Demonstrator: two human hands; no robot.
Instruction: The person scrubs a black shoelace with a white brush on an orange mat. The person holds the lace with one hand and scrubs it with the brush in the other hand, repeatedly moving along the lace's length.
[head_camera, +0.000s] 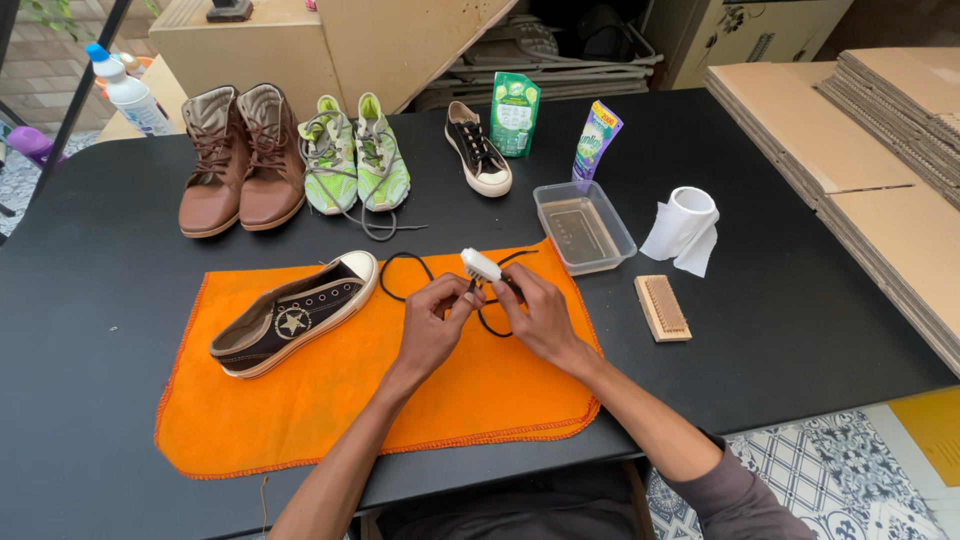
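- My left hand (432, 318) and right hand (535, 310) sit close together over the orange cloth (330, 400), both pinched on the black shoelace (400, 262) so it runs taut between them.
- My right hand also grips a small white brush (480, 265), bristle end poking up past my fingers, laid against the lace. Holding the lace stretched gives the brush something firm to work on.
- The rest of the lace trails off in a loose loop onto the cloth, toward the toe of the dark canvas sneaker (295, 315).
- That sneaker lies on the cloth to my left, eyelets bare, out of the way of my hands but within reach.
- The cloth is spread under everything I'm handling, so the black table (90, 260) underneath stays covered.
- The clear plastic tub (584, 226) stands just past the cloth's far right corner, handy for my right hand, and the wooden scrub brush (662, 308) lies beside it, bristles up.
- A paper towel roll (684, 228) stands near the tub.
- Lined along the back: brown boots (240, 160), green running shoes (355, 155), the matching dark sneaker (478, 150), a green pouch (515, 115) and a purple tube (596, 140).
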